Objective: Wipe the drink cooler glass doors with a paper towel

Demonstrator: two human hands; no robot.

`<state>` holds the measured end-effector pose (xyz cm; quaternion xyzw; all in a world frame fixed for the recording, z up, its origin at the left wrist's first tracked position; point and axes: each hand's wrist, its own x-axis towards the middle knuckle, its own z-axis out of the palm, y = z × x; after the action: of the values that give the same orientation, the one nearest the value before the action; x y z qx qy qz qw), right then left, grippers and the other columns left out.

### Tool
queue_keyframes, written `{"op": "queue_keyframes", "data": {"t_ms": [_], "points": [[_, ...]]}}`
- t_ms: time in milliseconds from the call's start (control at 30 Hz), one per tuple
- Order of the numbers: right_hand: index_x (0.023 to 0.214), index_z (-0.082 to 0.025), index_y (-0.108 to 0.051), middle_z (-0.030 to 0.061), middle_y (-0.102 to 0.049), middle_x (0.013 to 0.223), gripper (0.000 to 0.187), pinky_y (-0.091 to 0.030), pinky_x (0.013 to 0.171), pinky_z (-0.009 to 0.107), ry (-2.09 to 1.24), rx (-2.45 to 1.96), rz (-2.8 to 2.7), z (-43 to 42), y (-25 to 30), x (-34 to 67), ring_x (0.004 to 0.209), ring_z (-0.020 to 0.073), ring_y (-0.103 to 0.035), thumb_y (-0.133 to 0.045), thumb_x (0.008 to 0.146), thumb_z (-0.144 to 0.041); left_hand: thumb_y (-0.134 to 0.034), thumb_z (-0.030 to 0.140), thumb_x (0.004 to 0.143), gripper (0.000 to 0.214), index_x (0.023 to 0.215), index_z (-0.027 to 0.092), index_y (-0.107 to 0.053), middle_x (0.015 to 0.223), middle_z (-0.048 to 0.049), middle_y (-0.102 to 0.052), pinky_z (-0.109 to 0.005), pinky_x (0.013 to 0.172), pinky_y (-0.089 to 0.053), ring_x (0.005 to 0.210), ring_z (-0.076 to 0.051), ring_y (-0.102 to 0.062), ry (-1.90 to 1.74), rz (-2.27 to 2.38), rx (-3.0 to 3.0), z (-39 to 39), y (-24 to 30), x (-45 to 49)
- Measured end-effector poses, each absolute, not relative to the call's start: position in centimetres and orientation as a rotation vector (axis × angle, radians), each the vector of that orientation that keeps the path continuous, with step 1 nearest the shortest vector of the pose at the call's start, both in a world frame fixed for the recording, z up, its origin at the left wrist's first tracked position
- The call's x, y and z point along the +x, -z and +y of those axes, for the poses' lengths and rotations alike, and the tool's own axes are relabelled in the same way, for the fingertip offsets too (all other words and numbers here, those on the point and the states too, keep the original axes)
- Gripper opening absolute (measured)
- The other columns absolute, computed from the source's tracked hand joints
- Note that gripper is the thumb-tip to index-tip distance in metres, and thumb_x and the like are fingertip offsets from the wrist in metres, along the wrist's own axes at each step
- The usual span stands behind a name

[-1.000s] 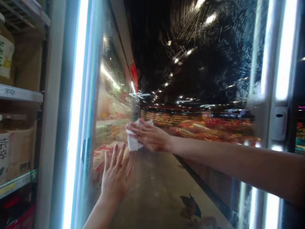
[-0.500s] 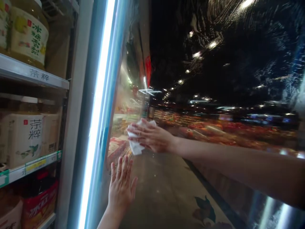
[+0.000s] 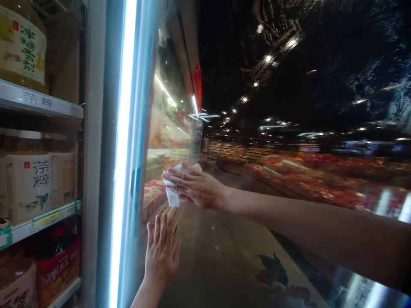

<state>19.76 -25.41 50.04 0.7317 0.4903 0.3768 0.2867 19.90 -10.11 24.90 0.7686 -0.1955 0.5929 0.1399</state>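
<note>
My right hand (image 3: pixel 197 186) presses a folded white wipe (image 3: pixel 173 197), paper or thin cloth, flat against the glass door (image 3: pixel 231 248) of a drinks cooler. Its fingers lie over the wipe and point left. Lower down, my left hand (image 3: pixel 161 252) rests with its palm towards the same glass, fingers straight and thumb out to the right, holding nothing. White smears show high on the pane.
A bright vertical light strip (image 3: pixel 123 149) runs along the cooler's edge. On the left, shelves hold a pale juice bottle (image 3: pixel 24 51), white-labelled tea bottles (image 3: pixel 28 184) and a red-labelled bottle (image 3: pixel 58 267). Blurred store displays (image 3: pixel 308 171) appear through the glass.
The right hand and wipe have shifted slightly left in the picture. Shelves and light strip also sit further left as the view has turned a little. The left hand stays about the same.
</note>
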Motion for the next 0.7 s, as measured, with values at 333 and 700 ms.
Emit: {"op": "queue_keyframes", "data": {"t_ms": [333,700], "points": [[0.161,-0.013,-0.027,0.0140,-0.024,0.169,0.061,-0.003,0.128,0.066,-1.698,2.207,0.790,-33.4,-49.4,16.5,0.160,0.0330,-0.005,-0.043,0.103,-0.023,-0.056,0.024,0.094,0.081,0.162,0.016,-0.014,0.170,-0.0166,-0.015,-0.065,0.128,-0.016,0.159,-0.034,-0.004,-1.611,-0.565,2.212,-13.8,-27.7,19.0],[0.166,-0.021,-0.010,0.0104,-0.019,0.171,0.070,-0.007,0.127,0.067,-1.677,2.376,0.585,-38.0,-48.1,15.8,0.160,0.0292,-0.007,-0.042,0.103,-0.022,-0.056,0.025,0.094,0.073,0.160,0.023,-0.026,0.169,-0.0098,-0.024,-0.063,0.129,-0.010,0.159,-0.032,-0.005,-1.647,-0.788,2.233,-17.2,-32.6,18.1]]}}
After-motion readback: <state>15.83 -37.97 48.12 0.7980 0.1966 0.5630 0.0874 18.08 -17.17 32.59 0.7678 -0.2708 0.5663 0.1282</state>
